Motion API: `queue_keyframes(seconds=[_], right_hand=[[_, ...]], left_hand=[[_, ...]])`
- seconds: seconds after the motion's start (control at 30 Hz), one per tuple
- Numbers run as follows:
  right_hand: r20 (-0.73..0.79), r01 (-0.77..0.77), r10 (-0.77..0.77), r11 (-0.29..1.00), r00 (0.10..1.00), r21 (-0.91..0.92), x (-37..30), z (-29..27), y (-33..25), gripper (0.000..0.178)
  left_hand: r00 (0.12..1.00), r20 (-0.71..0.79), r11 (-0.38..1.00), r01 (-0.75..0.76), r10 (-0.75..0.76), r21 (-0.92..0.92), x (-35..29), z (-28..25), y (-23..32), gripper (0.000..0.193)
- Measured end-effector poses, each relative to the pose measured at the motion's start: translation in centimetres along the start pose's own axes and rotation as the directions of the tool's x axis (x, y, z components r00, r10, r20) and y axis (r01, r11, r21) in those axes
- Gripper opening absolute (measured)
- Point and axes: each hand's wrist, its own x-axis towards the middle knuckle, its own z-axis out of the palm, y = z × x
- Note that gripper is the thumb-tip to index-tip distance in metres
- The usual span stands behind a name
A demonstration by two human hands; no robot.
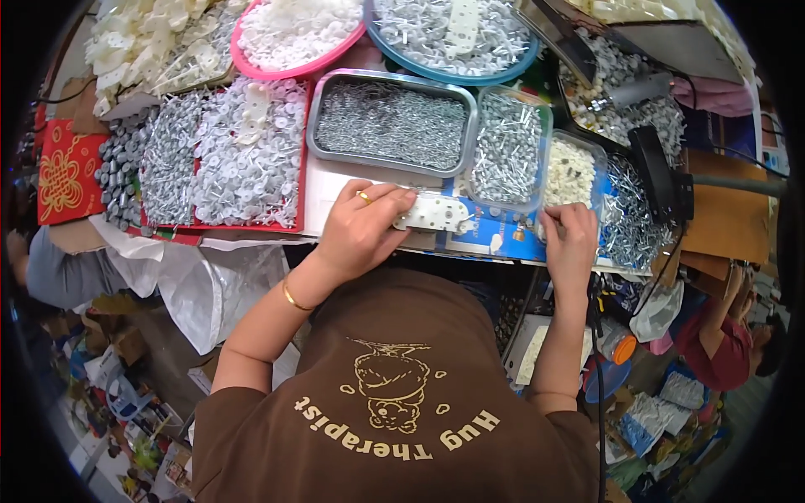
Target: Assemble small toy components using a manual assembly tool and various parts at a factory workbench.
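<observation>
My left hand (366, 222) is closed on one end of a flat white plastic plate (433, 213) with small holes, held low over the table's front edge. My right hand (571, 230), fingers pinched together, is at the near edge of a clear tub of small cream pieces (572, 173); anything between its fingertips is too small to make out. Behind the plate stands a metal tray (315, 126) full of fine metal pins. Beside it, a clear plastic tub (547, 138) holds short metal screws or rivets.
To the left, a red tray (300, 189) holds white plastic pieces and metal pins. Pink (243, 63) and teal basins (470, 80) of parts stand at the back. Loose screws (629, 210) and a black lamp-like arm (662, 172) are at right. Another person (713, 339) sits farther right.
</observation>
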Motion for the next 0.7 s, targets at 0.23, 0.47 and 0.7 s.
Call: queue_keyframes(seconds=[0.23,0.47,0.7], right_hand=[[0.003,-0.124,0.125,0.987,0.992,0.104,0.4,-0.3,0.5,0.011],[0.011,-0.15,0.15,0.986,0.989,0.077,1.0,-0.5,-0.6,0.016],[-0.011,-0.239,0.248,0.944,0.969,0.229,0.4,-1.4,-0.7,0.012]], left_hand=[[0.995,0.033,0.99,0.101,-0.098,-0.103,2.2,-3.1,1.0,0.048],[0.999,-0.034,0.955,-0.011,0.022,0.295,6.8,-1.2,-5.4,0.021],[1.0,0.006,0.975,0.02,-0.022,0.221,6.9,-0.3,-5.7,0.009]])
